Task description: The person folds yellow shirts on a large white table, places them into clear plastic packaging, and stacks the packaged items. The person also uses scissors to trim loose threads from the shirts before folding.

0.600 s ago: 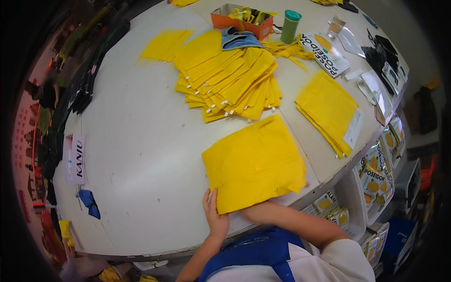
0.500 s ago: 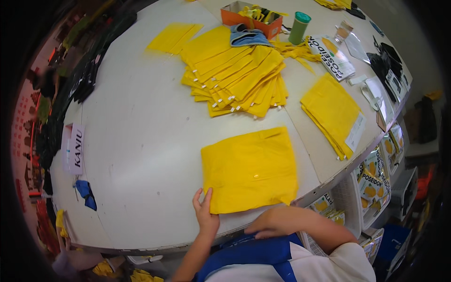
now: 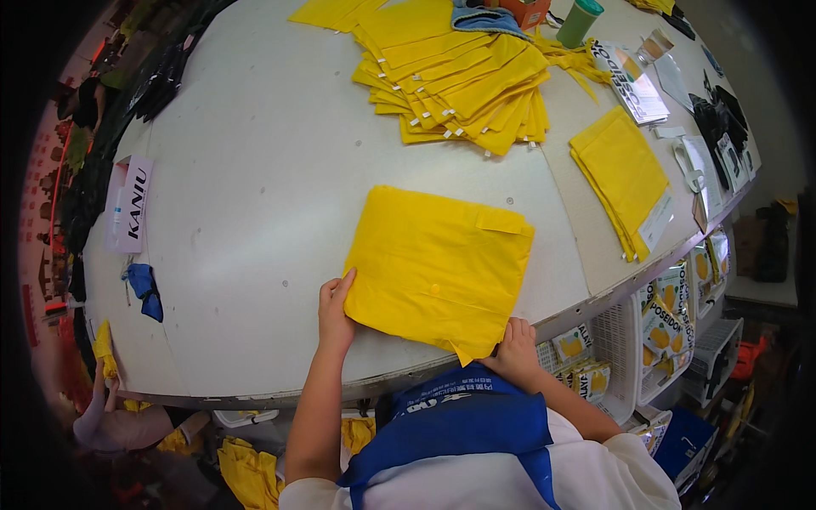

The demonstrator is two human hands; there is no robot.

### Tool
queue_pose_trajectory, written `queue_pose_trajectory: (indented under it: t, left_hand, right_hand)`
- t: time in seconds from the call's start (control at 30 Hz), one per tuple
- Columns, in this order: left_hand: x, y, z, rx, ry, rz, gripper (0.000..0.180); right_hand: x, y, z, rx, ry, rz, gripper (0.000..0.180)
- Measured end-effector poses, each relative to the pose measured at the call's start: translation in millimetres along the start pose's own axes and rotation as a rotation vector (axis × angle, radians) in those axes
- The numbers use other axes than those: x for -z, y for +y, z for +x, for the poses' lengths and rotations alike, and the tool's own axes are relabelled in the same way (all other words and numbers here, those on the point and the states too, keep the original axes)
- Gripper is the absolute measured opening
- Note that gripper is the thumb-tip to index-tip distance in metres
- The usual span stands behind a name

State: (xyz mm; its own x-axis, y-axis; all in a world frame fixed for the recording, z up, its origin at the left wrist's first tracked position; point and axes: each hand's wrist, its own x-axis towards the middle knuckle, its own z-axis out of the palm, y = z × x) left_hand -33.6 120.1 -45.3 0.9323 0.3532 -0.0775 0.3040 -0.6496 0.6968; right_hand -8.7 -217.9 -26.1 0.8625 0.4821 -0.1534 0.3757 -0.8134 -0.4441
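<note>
A folded yellow garment (image 3: pixel 429 268), with a small round snap and a flap near its far right corner, lies tilted on the table before me. My left hand (image 3: pixel 336 310) grips its left edge, thumb on top and the other fingers partly hidden. At the near right corner, my right hand (image 3: pixel 514 353) is closed on the edge beside a small loose tip of cloth. Beyond it lies a fanned pile of folded yellow pieces (image 3: pixel 459 81) with white tags. To the right is another folded yellow stack (image 3: pixel 620 174) with a pale paper slip on it.
A blue cloth (image 3: pixel 489 19), an orange box (image 3: pixel 525 10) and a green cup (image 3: pixel 580 23) stand at the back. Printed packaging (image 3: pixel 631 83) lies on the right. White baskets (image 3: pixel 616 340) of packets sit below the table edge. Another person (image 3: pixel 127 425) handles yellow cloth at far left.
The garment has turned clockwise. My right hand has come from below the table edge to its near right corner. The view has shifted, so the back items sit higher.
</note>
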Motion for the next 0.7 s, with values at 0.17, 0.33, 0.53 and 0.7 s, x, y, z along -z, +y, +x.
queue_pose_trajectory:
  t: [0.17, 0.33, 0.53, 0.7]
  left_hand:
    - [5, -7, 6, 0.021, 0.005, -0.079, 0.049]
    - [14, -5, 14, 0.1, -0.031, -0.066, 0.053]
    - [5, 8, -19, 0.116, 0.225, -0.37, 0.072]
    - [-44, 60, -62, 0.365, 0.105, -0.51, 0.043]
  right_hand:
    - [11, 44, -9, 0.061, 0.011, 0.003, 0.025]
    - [53, 142, 33, -0.307, 0.111, -0.158, 0.027]
    - [113, 7, 153, 0.209, 0.276, -0.025, 0.063]
    - [68, -8, 193, 0.422, -0.106, -0.319, 0.058]
